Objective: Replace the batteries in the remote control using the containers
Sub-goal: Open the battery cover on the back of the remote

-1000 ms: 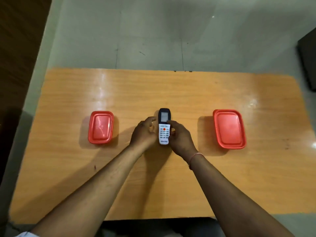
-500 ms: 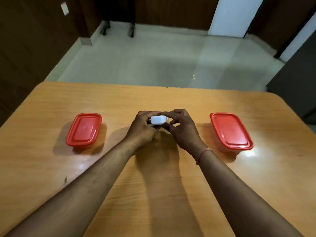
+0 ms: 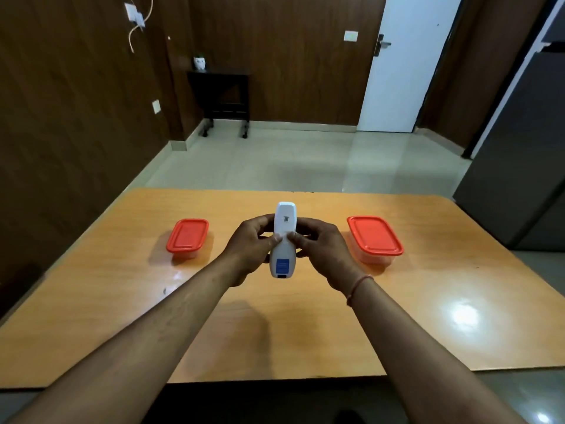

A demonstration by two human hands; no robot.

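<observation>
A white remote control [image 3: 283,237] is held above the table with its back side facing me, a blue label near its lower end. My left hand [image 3: 249,244] grips its left side and my right hand [image 3: 321,247] grips its right side, both thumbs pressed on the back cover. A small container with a red lid [image 3: 187,238] stands on the table to the left. A larger red-lidded container [image 3: 374,237] stands to the right. Both lids are on, so their contents are hidden.
The orange wooden table [image 3: 275,332] spreads under my arms. Beyond its far edge lies a tiled floor, a dark small table [image 3: 224,96] against the wooden wall, a white door [image 3: 406,62] and a grey cabinet [image 3: 526,166] at the right.
The remote was lifted off the table and turned over, so its back now faces up. The view has tilted upward to show the room.
</observation>
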